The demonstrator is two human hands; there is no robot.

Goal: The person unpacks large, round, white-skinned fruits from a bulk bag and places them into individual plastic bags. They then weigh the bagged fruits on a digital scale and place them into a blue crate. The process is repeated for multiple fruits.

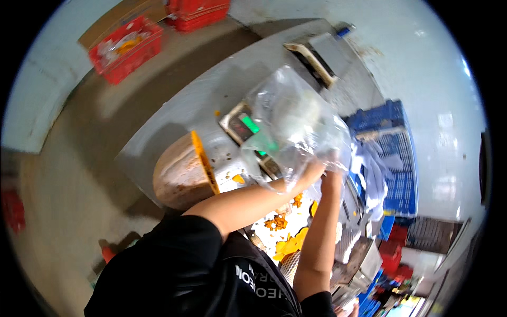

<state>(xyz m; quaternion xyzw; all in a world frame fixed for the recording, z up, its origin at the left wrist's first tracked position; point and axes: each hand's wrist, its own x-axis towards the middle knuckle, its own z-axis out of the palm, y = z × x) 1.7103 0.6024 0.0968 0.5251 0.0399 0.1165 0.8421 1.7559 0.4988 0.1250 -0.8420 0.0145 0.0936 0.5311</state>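
Note:
Both my arms reach over a metal table [186, 99]. My left hand [315, 170] and my right hand [333, 160] are at a clear plastic bag [285, 91], partly behind its film, so their fingers cannot be made out. A pale rounded thing shows blurred inside the bag. Bag and contents are over a digital scale [237, 123] with a green-lit display. Left of my forearm a large cut pumpkin [178, 174] rests on the table, its orange cut face turned right. Orange pumpkin pieces [291, 243] and scraped pulp [276, 222] lie below my forearms.
A second scale [313, 65] stands at the table's far end. Blue plastic crates [396, 158] with white plastic bags [370, 170] are on the right. Red crates [126, 51] stand on the floor beyond the table. A knife [255, 239] lies near my body. Part of another person's hand [353, 310] shows lower right.

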